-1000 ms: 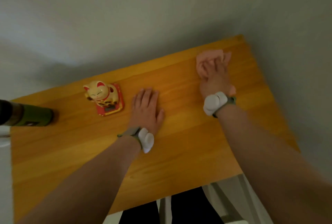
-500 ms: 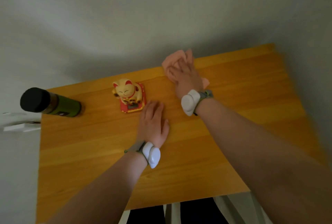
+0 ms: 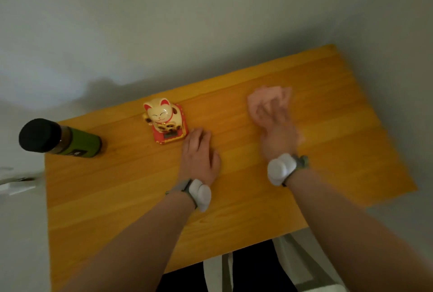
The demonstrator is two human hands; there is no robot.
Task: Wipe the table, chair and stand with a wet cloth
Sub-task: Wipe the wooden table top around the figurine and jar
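Note:
A pink cloth lies bunched on the orange wooden table, toward its far right part. My right hand presses down on the cloth with its fingers spread over it; the hand and cloth are blurred by motion. My left hand rests flat on the bare tabletop near the middle, just right of a cat figure, and holds nothing. Both wrists carry white bands. I cannot pick out a stand, and of the chair only a white frame shows.
A cream lucky-cat figure on a red base stands at the table's far middle. A green bottle with a black cap stands at the far left corner. Walls close in behind and on the right. A white frame shows below the near edge.
My right hand slid the cloth left up to the cat figure, then back to the right. My left hand stayed flat in the same spot.

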